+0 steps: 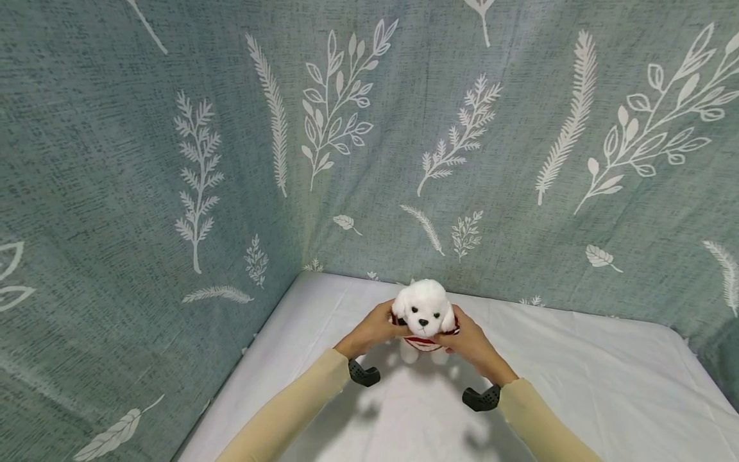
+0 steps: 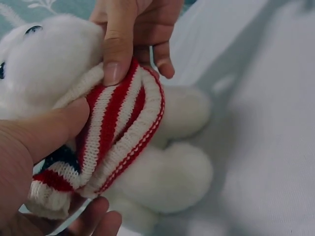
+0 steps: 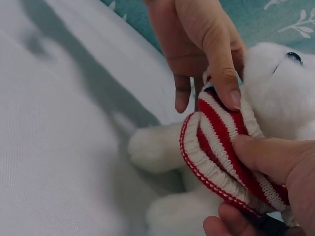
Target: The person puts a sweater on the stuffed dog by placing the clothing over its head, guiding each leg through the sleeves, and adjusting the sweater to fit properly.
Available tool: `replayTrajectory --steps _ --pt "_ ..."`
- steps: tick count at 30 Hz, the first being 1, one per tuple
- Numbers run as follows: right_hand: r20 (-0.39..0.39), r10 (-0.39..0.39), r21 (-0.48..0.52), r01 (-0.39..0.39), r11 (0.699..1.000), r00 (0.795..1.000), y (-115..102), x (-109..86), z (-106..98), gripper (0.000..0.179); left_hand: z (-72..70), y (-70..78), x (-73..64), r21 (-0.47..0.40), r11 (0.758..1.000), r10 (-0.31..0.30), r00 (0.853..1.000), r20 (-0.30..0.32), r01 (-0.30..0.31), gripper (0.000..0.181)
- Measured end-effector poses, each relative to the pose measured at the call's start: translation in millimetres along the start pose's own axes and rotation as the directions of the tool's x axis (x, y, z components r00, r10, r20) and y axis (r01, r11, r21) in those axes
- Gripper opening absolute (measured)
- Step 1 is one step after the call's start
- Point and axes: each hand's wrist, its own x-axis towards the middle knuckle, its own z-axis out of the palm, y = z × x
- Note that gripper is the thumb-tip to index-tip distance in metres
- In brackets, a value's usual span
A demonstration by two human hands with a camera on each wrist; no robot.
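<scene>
A white plush dog (image 1: pixel 426 301) faces me over the white surface, its black nose and eyes showing. It wears a knitted sweater (image 2: pixel 115 123) with red and white stripes and a dark blue patch. My left hand (image 1: pixel 372 328) grips one side of the dog, and my right hand (image 1: pixel 470 340) grips the other. Both thumbs press on the sweater's front below the head, close together in the wrist views, while the other fingers reach round the sides and back, partly hidden. The dog's white legs (image 3: pixel 155 147) stick out below the sweater's ribbed hem.
A white sheet (image 1: pixel 577 372) covers the surface beneath the dog. Blue-green fabric (image 1: pixel 375 179) with white leaf prints hangs along the back and the left side. Dark pieces sit at both wrists, one a black wrist mount (image 1: pixel 364 373).
</scene>
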Motion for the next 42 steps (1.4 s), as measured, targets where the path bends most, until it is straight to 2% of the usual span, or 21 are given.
replayTrajectory --steps 10,18,26,34,38,42 --pt "0.0 -0.003 0.05 0.003 0.999 1.0 -2.7 -1.8 -6.1 0.061 3.1 4.9 -0.9 -0.047 0.999 0.009 1.0 -0.003 -0.01 0.057" --pt "0.022 0.029 0.04 -0.03 0.999 0.999 -7.6 -5.7 -14.8 0.065 6.6 14.6 -3.7 -0.085 0.995 -0.046 0.999 -0.026 0.043 0.051" --pt "0.093 0.039 0.073 -0.046 0.996 0.995 -11.0 -12.9 -26.7 0.058 11.9 24.9 -6.5 -0.072 0.996 -0.051 0.998 -0.037 0.048 0.04" --pt "0.101 0.115 0.133 -0.128 0.983 0.988 -17.6 -19.0 -31.9 0.052 17.2 33.3 -7.3 -0.038 0.992 -0.123 0.992 -0.023 0.122 0.033" --pt "0.091 0.145 0.148 -0.157 0.976 0.985 -18.6 -19.5 -31.7 0.041 21.8 31.1 -5.4 -0.066 0.986 -0.155 0.988 -0.012 0.154 0.036" --pt "0.082 0.171 0.136 -0.181 0.974 0.982 -18.9 -20.0 -32.0 0.038 24.3 29.0 -3.7 -0.097 0.98 -0.177 0.984 0.0 0.177 0.038"
